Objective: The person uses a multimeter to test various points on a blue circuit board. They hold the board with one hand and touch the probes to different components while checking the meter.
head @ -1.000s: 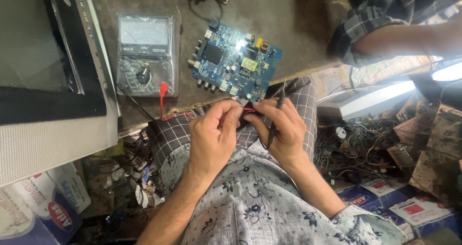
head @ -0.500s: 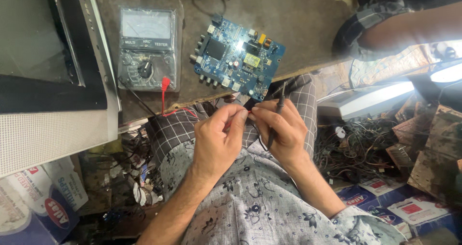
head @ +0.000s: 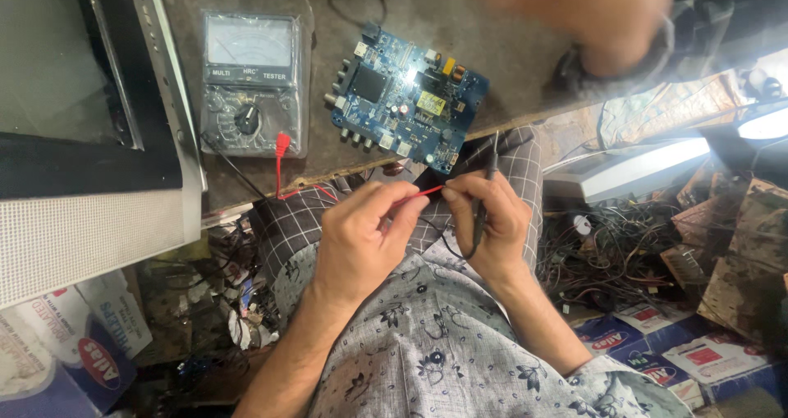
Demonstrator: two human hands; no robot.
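— Head view, first the hard parts: blurred arm of another person smeared across the upper right, cut by the top edge. Tips of both probes buried between the fingers, so impossible to tell whether metal touches metal.

— And the grips?

— Left hand, centre of frame, fingers curled nearly closed, thumb and forefinger pinched on the red probe. Right hand, just right of it, closed on the black probe, held like a pen, thumb and forefinger also meeting the red tip.

— Directions?

— Red probe lying almost level, long axis left to right, tip toward the right hand. Black probe nearly upright in the frame, upper end toward the counter edge, cord trailing down under the palm.

— Around them?

— Blue circuit board flat on the counter just above the hands, not touched. Analogue meter at upper left, red lead running from it down toward the left hand. Checked cloth over the lap underneath.
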